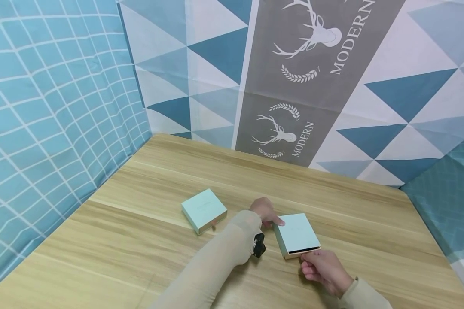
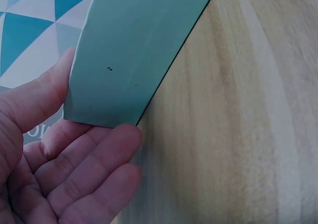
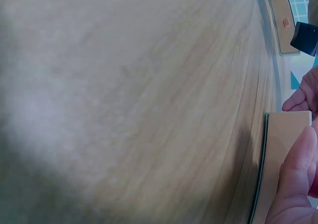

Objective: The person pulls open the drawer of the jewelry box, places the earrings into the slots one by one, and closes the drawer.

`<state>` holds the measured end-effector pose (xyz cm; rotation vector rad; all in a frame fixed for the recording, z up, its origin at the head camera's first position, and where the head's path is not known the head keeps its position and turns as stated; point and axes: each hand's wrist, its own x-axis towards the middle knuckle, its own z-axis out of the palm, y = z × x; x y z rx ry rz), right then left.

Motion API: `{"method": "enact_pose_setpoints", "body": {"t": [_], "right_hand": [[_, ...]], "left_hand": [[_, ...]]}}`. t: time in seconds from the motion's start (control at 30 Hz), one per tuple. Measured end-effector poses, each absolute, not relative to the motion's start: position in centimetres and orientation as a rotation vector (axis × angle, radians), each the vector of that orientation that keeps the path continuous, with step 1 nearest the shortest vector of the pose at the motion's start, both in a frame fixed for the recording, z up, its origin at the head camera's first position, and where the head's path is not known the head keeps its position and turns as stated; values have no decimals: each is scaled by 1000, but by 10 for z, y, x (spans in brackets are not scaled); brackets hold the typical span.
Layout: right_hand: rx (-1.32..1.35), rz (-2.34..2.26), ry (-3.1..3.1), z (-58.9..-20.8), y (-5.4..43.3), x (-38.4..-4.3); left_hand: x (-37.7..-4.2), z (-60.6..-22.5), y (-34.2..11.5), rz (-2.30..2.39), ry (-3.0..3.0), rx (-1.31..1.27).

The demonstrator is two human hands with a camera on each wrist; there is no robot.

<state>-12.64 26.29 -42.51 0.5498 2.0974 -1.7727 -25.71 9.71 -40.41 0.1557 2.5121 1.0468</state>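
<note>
A mint-green box (image 1: 298,231) with a tan end lies on the table between both hands. My left hand (image 1: 264,211) grips its far left corner, thumb on the top face; in the left wrist view the other fingers (image 2: 112,147) curl at the box's end. At the near end, my right hand (image 1: 326,269) pinches the tan front, and a dark gap shows between this front and the mint top. The right wrist view shows the thumb (image 3: 298,159) against the tan face (image 3: 280,134); its other fingers are mostly hidden.
A second mint box (image 1: 204,208) lies to the left, its tan end bearing a small reddish tab (image 3: 285,22). A black wrist camera (image 1: 259,245) sits on the left sleeve. Patterned cloth walls (image 1: 170,77) border the wooden table (image 1: 139,206).
</note>
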Motion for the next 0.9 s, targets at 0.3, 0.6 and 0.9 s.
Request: {"method": "enact_pose_setpoints", "body": {"t": [0.3, 0.6, 0.9], "right_hand": [[628, -1757, 2128, -424, 262, -133], [398, -1627, 2123, -422, 274, -129], [68, -1248, 2557, -407, 276, -114]], "left_hand": [[-257, -404, 99, 1054, 2505, 171], [-254, -400, 92, 944, 2584, 326], [-244, -354, 41, 904, 2700, 712]]}}
